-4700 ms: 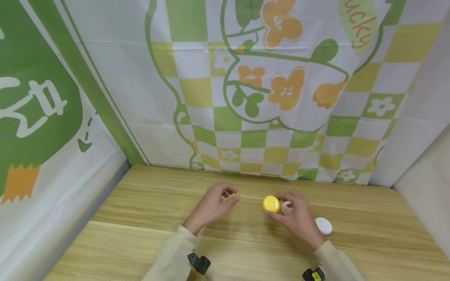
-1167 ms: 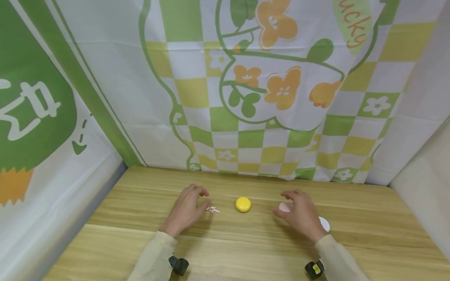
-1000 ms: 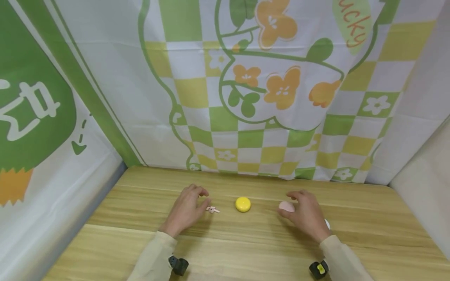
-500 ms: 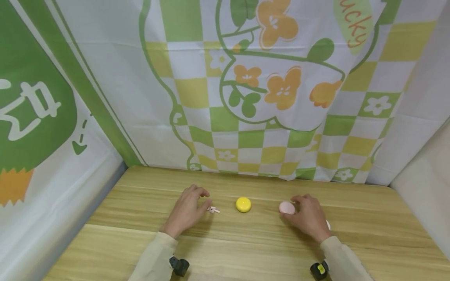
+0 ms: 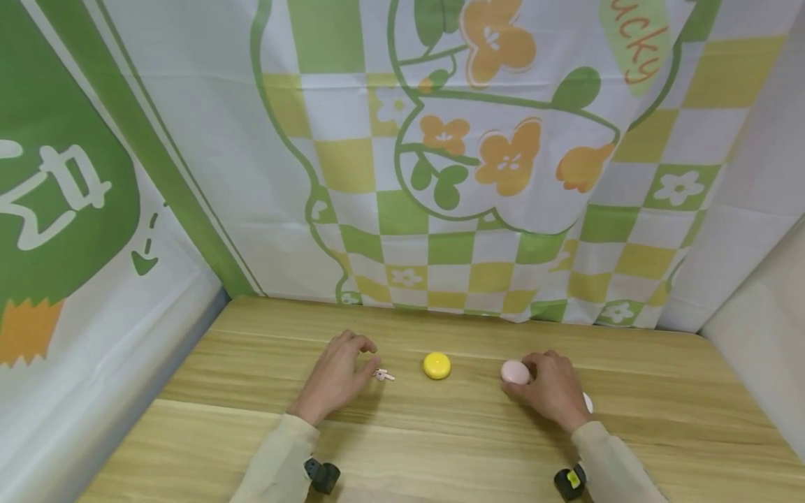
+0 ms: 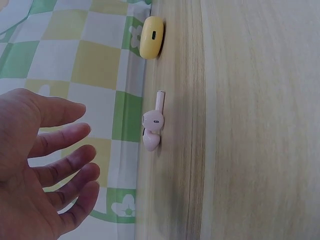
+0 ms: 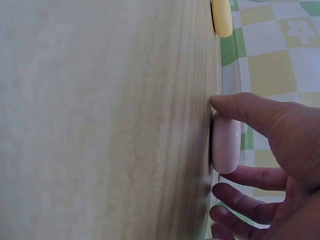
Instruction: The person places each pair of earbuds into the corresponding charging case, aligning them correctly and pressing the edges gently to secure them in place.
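My right hand pinches a pink rounded earbud case on the wooden table, thumb at one side and index finger at the other. In the right wrist view the pink case stays down on the tabletop between them. My left hand holds nothing, its fingers relaxed and loosely bent. Just beside its thumb lie pink earbuds; the left wrist view shows the earbuds close together, one stem pointing toward the yellow case. That yellow earbud case rests between the hands, a small port on its side.
A white rounded object lies behind my right wrist, mostly hidden by it. The wooden table ends at a checked, flower-printed cloth along the back. Another printed cloth hangs on the left.
The right hand has let go of the yellow case, which now lies further left, and has taken hold of the pink one. The left hand moved left; earbuds now show beside it.
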Demonstrator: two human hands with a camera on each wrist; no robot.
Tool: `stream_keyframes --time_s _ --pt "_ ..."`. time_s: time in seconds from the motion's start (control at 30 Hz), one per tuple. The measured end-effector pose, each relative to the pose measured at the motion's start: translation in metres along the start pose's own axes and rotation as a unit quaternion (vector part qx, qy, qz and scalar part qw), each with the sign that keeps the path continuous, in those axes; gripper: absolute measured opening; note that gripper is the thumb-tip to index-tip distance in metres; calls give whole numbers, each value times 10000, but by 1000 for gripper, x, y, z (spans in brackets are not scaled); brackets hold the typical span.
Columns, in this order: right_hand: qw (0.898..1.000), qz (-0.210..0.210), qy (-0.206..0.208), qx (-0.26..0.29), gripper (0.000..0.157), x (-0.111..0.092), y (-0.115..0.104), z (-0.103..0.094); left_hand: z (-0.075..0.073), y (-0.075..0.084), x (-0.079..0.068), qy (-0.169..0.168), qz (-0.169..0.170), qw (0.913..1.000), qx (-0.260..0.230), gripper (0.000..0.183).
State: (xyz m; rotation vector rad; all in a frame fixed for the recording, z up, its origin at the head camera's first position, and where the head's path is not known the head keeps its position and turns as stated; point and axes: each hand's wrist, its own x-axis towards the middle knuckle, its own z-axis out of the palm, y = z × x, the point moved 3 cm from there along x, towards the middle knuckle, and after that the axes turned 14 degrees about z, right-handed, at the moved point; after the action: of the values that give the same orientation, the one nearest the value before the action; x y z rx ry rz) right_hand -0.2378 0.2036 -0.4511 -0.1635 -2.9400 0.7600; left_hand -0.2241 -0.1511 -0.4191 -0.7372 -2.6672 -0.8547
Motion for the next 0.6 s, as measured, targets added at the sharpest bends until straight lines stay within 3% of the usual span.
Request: stream_keyframes --time_s 0.3,0.6 --pt "10000 -5 -2 70 46 1 0 -1 -1 3 2 36 77 10000 21 19" --pt "9986 -278 379 242 54 -7 -16 -11 0 10 5 51 195 9998 -33 20"
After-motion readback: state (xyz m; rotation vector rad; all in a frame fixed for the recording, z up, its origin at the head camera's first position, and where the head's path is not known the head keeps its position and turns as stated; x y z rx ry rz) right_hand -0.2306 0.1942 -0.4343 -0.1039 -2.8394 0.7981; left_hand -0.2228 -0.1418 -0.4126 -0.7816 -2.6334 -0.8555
